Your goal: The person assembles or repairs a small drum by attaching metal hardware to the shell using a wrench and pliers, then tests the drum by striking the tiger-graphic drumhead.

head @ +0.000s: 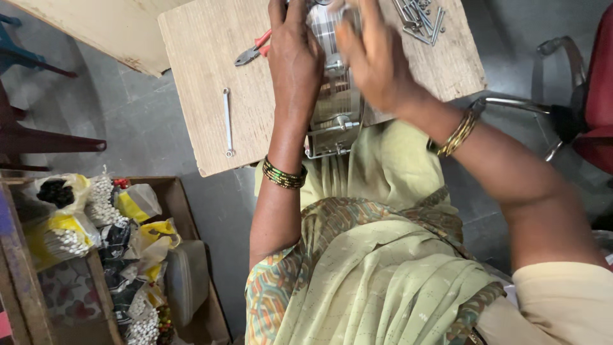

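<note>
Head view, looking down. At upper centre of the frame a metal frame assembly (336, 102) of plates and rods lies on a wooden board (204, 76), its lower end overhanging the board's near edge. The left hand (295, 61) lies along the assembly's left side, fingers together and pressed against it. The right hand (373, 61) covers its upper right part and is blurred; whether its fingers clamp anything cannot be told. Red-handled pliers (253, 51) lie just left of the left hand, and a slim spanner (227, 121) lies apart from them at centre left of the board. A heap of bolts (420, 19) sits in the board's upper right corner. At lower left, a cardboard box (185, 211) holds plastic bags of small white parts (102, 201).
</note>
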